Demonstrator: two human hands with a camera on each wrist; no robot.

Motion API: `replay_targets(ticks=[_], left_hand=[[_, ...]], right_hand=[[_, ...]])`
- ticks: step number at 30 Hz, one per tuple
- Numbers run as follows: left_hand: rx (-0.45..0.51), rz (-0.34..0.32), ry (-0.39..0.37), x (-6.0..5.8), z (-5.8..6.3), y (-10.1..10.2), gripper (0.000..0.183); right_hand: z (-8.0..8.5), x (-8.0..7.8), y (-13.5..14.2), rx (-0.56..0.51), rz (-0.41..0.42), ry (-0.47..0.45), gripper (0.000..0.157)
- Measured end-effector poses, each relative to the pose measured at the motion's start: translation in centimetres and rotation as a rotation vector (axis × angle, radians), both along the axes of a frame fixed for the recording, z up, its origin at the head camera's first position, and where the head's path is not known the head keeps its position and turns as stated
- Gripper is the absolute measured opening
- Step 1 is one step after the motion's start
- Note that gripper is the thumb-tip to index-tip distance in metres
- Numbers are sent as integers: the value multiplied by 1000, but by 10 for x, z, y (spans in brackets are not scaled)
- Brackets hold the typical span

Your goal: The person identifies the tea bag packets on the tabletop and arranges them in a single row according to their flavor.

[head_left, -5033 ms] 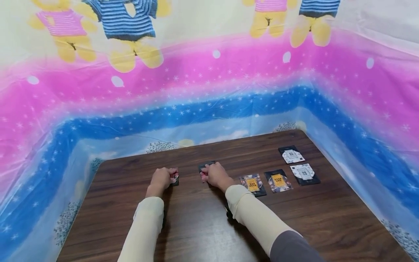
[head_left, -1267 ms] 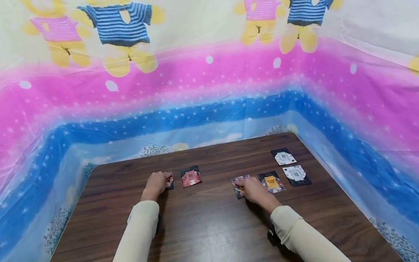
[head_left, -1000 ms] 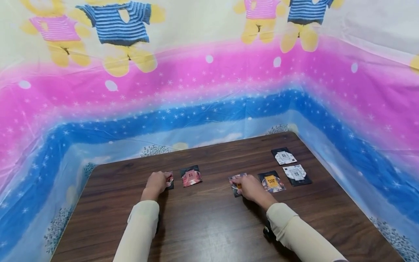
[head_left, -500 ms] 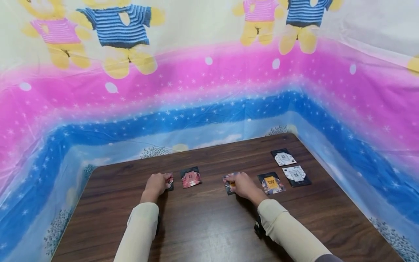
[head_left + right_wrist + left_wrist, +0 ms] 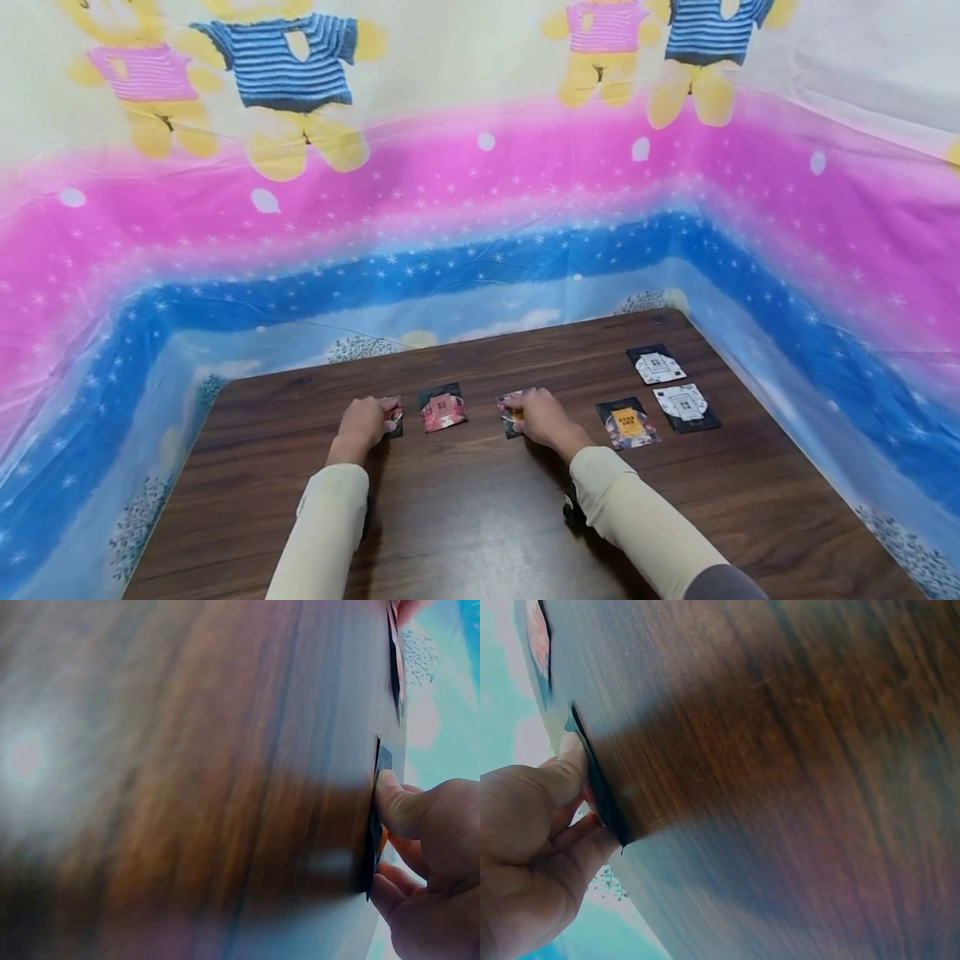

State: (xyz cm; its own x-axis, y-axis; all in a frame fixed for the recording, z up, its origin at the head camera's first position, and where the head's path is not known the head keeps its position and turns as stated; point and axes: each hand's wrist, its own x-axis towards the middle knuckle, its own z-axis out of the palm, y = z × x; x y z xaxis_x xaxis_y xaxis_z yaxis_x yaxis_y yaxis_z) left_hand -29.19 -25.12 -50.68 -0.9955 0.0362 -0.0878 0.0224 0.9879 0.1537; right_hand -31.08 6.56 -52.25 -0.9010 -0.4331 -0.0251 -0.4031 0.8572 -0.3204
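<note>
My left hand holds a small flat packet with red and black print at the table's left side. In the left wrist view, thumb and fingers of that hand lie on the dark packet. A similar red-label packet lies just to its right, untouched. Farther right, my right hand grips a yellow-label packet, mostly covered by the fingers. The right wrist view has this packet flat on the table, thumb and fingers of the hand at its edges.
Another yellow-label packet lies right of my right hand. Two white-label packets sit near the table's right edge. The brown wooden table ends at a printed curtain behind and at the sides.
My right hand let go of the red-label packet, took the yellow-label one and slid it left across the table, away from the other yellow-label packet. My left hand stays at its packet.
</note>
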Motion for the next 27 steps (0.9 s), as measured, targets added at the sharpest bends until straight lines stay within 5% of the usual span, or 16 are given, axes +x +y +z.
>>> replay_targets(ticks=[27], left_hand=[[15, 14, -13, 2, 4, 2, 51]], right_hand=[[-2, -32, -45, 61, -19, 1, 47]])
